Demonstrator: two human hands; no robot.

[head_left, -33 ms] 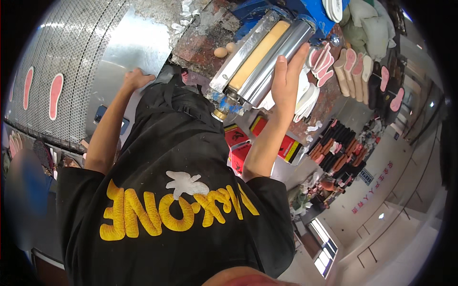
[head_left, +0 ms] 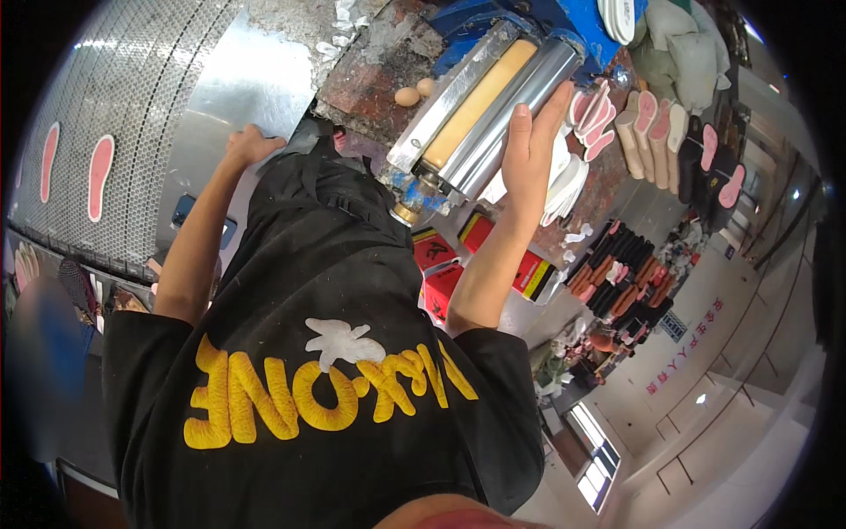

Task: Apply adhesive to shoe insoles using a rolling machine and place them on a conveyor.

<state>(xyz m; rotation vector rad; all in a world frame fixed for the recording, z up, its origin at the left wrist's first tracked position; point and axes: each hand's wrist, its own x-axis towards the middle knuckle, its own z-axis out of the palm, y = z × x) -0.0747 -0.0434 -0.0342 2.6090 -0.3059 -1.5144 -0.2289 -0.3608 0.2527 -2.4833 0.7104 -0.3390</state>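
Note:
My left hand rests at the edge of a shiny metal sheet, fingers curled under and thumb stuck out; whatever lies inside the curl is hidden. My right hand is stretched out flat beside the chrome roller of a blue gluing machine, fingers straight and thumb apart. A cream-coloured strip runs alongside that roller. Just past my right hand lie stacked white insoles and a fan of pink insoles. The palm side of this hand is hidden.
Two pink insoles lie on a mesh conveyor at the left. A phone is by my left forearm. Two eggs sit behind the machine's roller. Red boxes stand below my right forearm. Beige boot-shaped pieces line the right.

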